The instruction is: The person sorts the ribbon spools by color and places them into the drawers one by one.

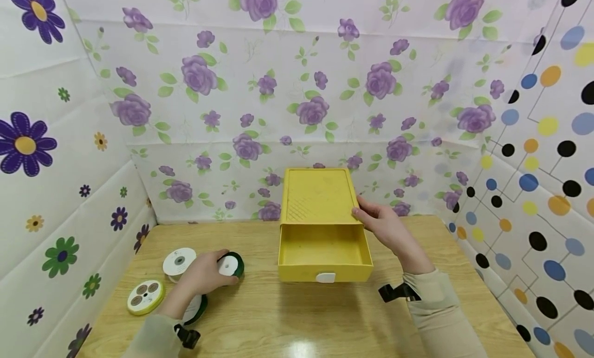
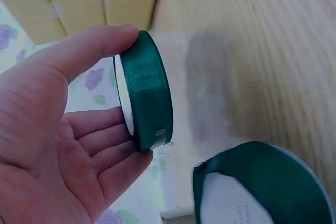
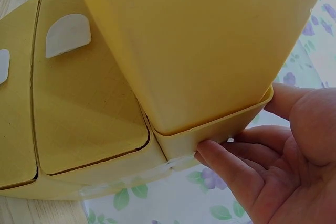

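My left hand (image 1: 206,273) pinches a spool of green ribbon (image 2: 149,93) between thumb and fingertips, its white face (image 1: 228,265) turned up in the head view. A second green ribbon spool (image 1: 197,310) lies partly hidden beneath my left wrist. My right hand (image 1: 382,226) holds the upper right corner of a yellow drawer cabinet (image 1: 320,195), thumb over the top and fingers against the side. The cabinet's top drawer (image 1: 325,273) is pulled out, with a bare inside and a white handle. Lower drawers with white handles (image 3: 68,35) appear closed in the right wrist view.
Left of my left hand lie a white spool (image 1: 178,260) and a yellow-edged spool (image 1: 146,296) on the wooden table (image 1: 250,327). Patterned cloth walls (image 1: 260,110) stand behind and at both sides. Black straps (image 1: 392,292) hang at the wrists.
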`<action>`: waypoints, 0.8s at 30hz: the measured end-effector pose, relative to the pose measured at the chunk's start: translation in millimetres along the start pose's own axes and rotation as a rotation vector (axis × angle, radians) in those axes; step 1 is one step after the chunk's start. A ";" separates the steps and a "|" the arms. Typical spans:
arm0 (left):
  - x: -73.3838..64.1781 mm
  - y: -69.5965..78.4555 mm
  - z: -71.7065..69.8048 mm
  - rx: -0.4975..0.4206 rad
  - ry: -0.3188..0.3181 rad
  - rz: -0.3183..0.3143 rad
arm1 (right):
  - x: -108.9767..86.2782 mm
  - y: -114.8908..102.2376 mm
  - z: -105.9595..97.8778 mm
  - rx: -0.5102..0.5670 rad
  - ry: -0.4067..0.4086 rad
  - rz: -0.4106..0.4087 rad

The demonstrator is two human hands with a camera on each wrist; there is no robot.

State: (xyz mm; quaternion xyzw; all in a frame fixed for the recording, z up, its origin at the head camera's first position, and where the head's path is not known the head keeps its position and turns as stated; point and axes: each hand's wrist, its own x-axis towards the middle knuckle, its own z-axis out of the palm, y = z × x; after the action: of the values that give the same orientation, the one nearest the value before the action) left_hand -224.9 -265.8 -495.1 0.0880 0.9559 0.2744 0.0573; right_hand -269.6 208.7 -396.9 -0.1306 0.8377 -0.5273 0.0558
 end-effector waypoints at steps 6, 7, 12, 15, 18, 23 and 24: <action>-9.7 8.3 -10.3 -0.031 0.045 0.019 | 1.4 1.6 0.7 -0.007 -0.002 0.003; -11.0 10.9 -12.4 -0.037 0.051 0.025 | 1.3 1.7 0.4 -0.010 0.002 0.004; -16.8 26.3 -22.9 -0.053 0.080 0.076 | 0.1 1.0 -1.7 -0.020 0.009 -0.009; -19.9 36.4 -29.4 -0.060 0.101 0.116 | 0.4 0.2 -1.9 -0.009 0.009 0.000; -22.6 47.2 -36.1 -0.057 0.132 0.157 | 1.4 -0.4 -1.2 0.003 0.009 0.007; -28.3 68.0 -44.2 -0.069 0.163 0.192 | 0.2 -1.0 -0.4 0.007 0.006 0.003; -29.7 72.6 -45.6 -0.080 0.163 0.195 | -0.4 -0.9 -0.3 0.005 0.003 -0.002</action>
State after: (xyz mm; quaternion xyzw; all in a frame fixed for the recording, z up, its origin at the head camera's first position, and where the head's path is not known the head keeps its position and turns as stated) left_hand -193.2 -234.7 -416.0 0.1555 0.9325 0.3229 -0.0440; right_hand -269.1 208.7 -396.0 -0.1304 0.8364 -0.5295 0.0545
